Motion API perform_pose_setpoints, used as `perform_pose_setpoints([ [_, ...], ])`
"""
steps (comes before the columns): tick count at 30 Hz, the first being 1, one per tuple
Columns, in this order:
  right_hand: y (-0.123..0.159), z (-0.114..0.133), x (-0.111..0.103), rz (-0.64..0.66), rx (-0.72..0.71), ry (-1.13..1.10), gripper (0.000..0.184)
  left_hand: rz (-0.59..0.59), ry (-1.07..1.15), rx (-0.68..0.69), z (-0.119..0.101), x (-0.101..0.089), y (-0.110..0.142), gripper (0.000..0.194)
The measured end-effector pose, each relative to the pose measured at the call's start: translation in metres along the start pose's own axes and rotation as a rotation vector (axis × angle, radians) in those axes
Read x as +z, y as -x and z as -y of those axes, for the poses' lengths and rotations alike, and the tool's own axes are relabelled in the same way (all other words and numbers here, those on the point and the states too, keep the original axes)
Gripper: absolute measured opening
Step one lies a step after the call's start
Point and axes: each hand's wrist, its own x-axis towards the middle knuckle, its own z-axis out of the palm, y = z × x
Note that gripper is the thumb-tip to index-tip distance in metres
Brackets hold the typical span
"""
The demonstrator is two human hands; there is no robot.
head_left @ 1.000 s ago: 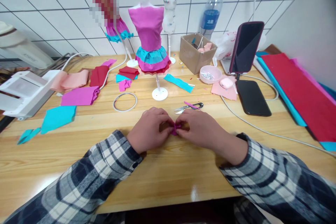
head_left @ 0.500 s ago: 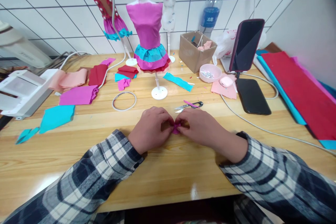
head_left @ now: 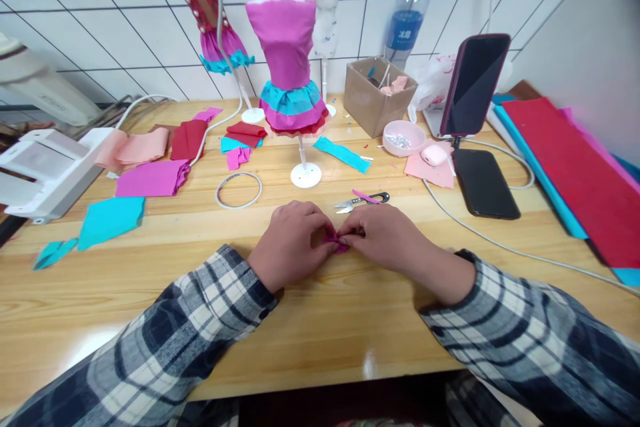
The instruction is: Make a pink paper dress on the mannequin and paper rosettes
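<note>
A small piece of magenta crepe paper is pinched between my two hands, low over the wooden table. My left hand grips its left side with thumb and fingertips. From the other side, my right hand pinches it, fingers closed; much of the piece is hidden behind the fingertips. Just beyond my right hand lie thread snips with a pink paper strip across them. Farther back stands a mini dress form wearing a magenta, turquoise and red paper dress.
Folded crepe paper and a ring lie to the left. At the back right are a cardboard box, a pink bowl and a water bottle. A phone, a cable and red paper are on the right.
My right fingers have shifted slightly on the magenta piece, and the fingertips of both hands are closer together. The whole view has tilted a little.
</note>
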Motion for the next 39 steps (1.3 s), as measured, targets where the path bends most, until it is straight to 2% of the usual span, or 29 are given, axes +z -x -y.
perform_pose_setpoints([
  [3,0.0003,0.0001,0.0007,-0.001,-0.012,0.032,0.016,-0.009,-0.014,-0.020,-0.0003,0.0014,-0.0002,0.010],
  [13,0.0058,0.0032,0.0030,-0.043,-0.092,0.234,0.017,0.005,-0.053,-0.004,0.0012,-0.0011,0.0001,0.016],
  [19,0.0080,0.0061,0.0003,-0.056,-0.111,0.312,0.019,0.011,-0.087,-0.016,0.0020,-0.0027,0.0002,0.010],
  [26,0.0075,0.0057,0.0037,-0.211,-0.245,0.265,0.016,0.019,-0.074,-0.023,0.0046,-0.0018,-0.0003,0.012],
  [39,0.0068,0.0059,0.0035,-0.154,-0.252,0.344,0.022,0.037,-0.072,0.007,0.0058,-0.0057,-0.0008,0.017],
])
